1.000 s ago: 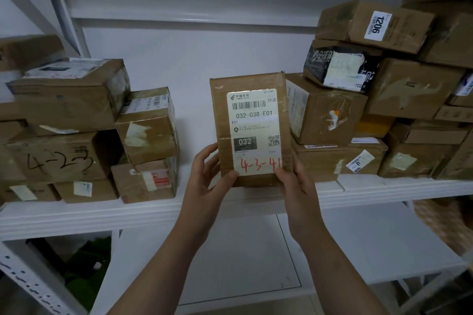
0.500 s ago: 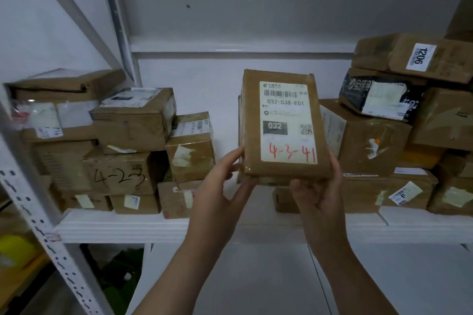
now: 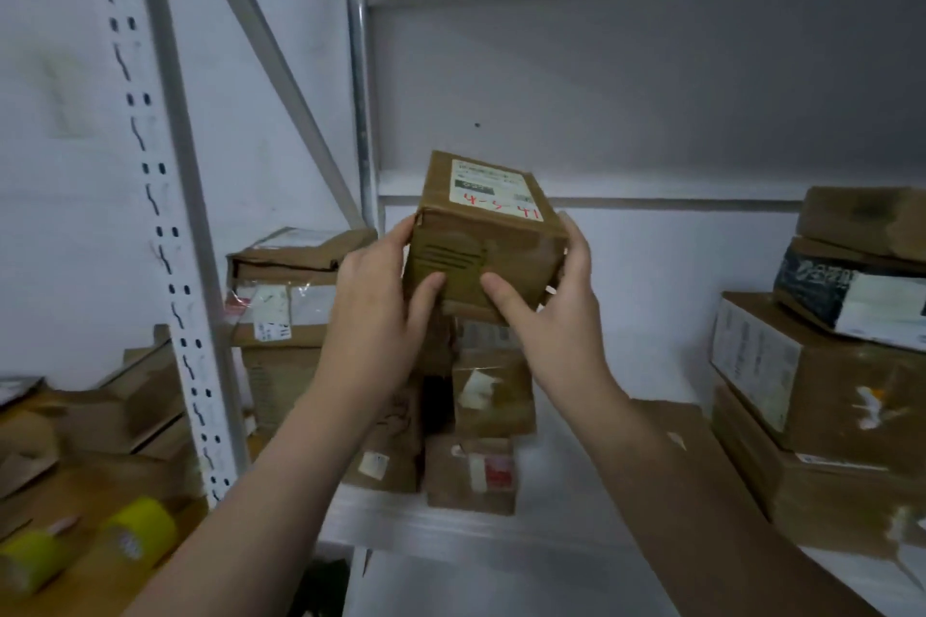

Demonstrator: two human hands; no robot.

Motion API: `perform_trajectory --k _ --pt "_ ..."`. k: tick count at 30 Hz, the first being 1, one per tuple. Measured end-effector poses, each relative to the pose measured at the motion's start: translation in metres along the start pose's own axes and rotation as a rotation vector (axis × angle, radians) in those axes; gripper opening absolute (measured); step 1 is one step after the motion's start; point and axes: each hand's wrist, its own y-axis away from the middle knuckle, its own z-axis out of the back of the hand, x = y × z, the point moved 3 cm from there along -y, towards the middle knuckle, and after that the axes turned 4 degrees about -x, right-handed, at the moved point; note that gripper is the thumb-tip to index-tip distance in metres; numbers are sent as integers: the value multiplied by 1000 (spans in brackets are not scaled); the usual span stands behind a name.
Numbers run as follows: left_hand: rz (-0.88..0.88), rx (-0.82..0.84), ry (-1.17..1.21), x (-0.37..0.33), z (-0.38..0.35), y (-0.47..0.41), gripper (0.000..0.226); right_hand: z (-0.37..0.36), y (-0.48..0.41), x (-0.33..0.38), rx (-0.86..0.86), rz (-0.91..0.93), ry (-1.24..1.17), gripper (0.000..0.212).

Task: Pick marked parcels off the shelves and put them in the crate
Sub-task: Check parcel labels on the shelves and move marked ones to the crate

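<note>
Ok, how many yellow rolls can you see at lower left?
2. One yellow roll lies near the shelf upright, the other roll left of it at the picture's edge; more may be hidden.

Bare left hand (image 3: pixel 373 301), bare right hand (image 3: pixel 548 321); forearms (image 3: pixel 270 466) bare, slender

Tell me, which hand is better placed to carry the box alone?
Probably the right hand: it cups the lower corner of the box, fingers up the side. The left hand grips only the other edge.
</note>
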Motion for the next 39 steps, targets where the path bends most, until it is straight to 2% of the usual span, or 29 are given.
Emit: perform_trajectory --k 5,9,13,16,19,22,24,28,32,35,39 --pt "10 28 -16 34 15 -21 65 -44 -14 4 2 46 98 86" --pt "35 20 -10 53 21 -25 71 -58 -16 11 -21 134 272 71" --pt "14 45 -124 69 16 -24 76 -70 -17 7 24 157 433 61" --pt "4 39 -159 74 16 -20 79 -77 -17 9 34 169 463 65" --pt "-36 16 -204 73 19 -14 78 -84 -15 9 80 178 516 79" --pt "-49 -8 -262 70 21 -5 72 -84 -11 9 107 139 531 90" --pt "-69 -37 -260 66 23 1 67 -78 -7 9 94 114 527 90" --pt "-127 -63 -176 52 21 25 50 -54 12 7 35 84 437 78" --pt "-202 13 -72 31 3 62 37 -15 50 -9 -111 120 394 54" --pt "-281 104 5 19 -22 90 29 26 85 -40 -173 107 456 41" --pt "-310 286 97 2 -65 130 28 84 125 -84 -123 -16 656 32"
